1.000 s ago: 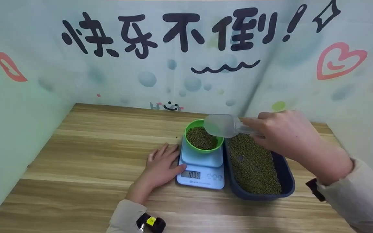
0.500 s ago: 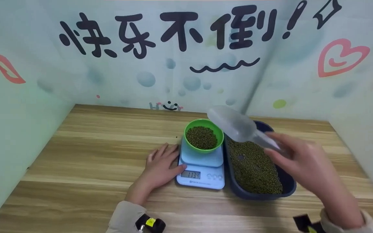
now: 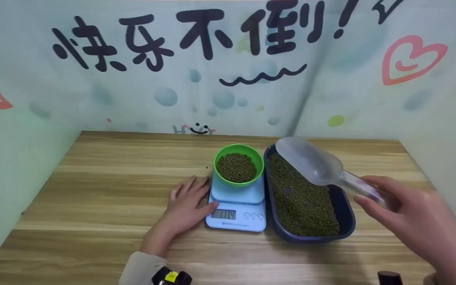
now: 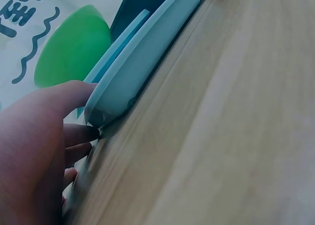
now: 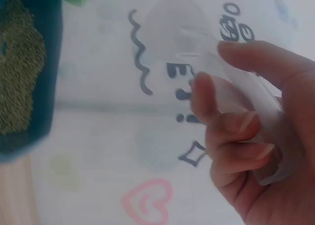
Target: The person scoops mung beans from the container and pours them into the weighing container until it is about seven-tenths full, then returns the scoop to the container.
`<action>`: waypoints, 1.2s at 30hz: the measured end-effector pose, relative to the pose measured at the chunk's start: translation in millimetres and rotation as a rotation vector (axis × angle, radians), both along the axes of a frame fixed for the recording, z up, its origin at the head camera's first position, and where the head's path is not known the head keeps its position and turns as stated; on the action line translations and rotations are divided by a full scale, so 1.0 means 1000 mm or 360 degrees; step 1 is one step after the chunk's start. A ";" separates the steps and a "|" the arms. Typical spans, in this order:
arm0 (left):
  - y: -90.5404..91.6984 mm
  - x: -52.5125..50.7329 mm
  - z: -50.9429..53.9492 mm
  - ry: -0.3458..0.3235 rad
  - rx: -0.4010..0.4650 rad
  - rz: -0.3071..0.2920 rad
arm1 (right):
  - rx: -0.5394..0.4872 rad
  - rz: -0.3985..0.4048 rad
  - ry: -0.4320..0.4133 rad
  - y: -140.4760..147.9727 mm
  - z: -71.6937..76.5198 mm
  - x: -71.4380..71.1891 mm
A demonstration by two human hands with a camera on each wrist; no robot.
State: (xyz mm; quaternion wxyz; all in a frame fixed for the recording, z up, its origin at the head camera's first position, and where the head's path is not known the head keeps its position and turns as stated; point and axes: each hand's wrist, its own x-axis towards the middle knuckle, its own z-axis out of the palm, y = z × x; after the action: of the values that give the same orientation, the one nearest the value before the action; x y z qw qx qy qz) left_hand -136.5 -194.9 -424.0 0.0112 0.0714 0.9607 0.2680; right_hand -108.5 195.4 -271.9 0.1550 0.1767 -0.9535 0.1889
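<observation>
A clear plastic scoop (image 3: 311,161) is gripped by its handle in my right hand (image 3: 418,217), and its bowl hangs over the dark blue tub (image 3: 285,236) with no beans visible in it. Small greenish-brown beans (image 3: 303,209) fill much of the tub. To its left, a green bowl (image 3: 239,149) holding more beans stands on a pale blue kitchen scale (image 3: 238,194), whose display reads 113.4. My left hand (image 3: 186,211) lies on the table with fingers spread beside the scale; its thumb (image 4: 78,94) touches the scale's edge.
The wooden table (image 3: 105,190) meets a printed cloth backdrop (image 3: 141,95) at the rear and at both sides. A single dark speck lies left of the bowl.
My right hand has drawn the scoop rightward from over the bowl to over the tub. The display went from 109.5 to 113.4. My left hand stays by the scale; the head view shifted slightly.
</observation>
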 end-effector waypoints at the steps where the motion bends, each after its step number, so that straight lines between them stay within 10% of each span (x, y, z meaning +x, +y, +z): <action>1: 0.000 0.000 0.000 0.0004 0.0003 -0.0004 | 0.0031 -0.0003 0.0003 0.007 0.000 0.000; 11: -0.001 -0.002 -0.003 0.0032 0.0011 -0.0031 | 0.0110 -0.0085 -0.0013 0.045 -0.006 -0.006; 24: 0.001 -0.006 -0.005 0.0033 0.0021 -0.0066 | 0.0231 0.0014 -0.0732 0.051 -0.011 -0.006; 36: 0.001 -0.005 -0.005 0.0060 0.0009 -0.0080 | 0.0207 0.0119 -0.0916 0.033 -0.017 -0.011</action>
State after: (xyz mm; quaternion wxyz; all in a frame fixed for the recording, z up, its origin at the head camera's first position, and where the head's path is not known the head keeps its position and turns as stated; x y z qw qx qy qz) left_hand -141.3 -193.5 -428.8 -0.0005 0.1004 0.9579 0.2690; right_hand -119.6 228.4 -289.3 -0.1406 0.1605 -0.9611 0.1754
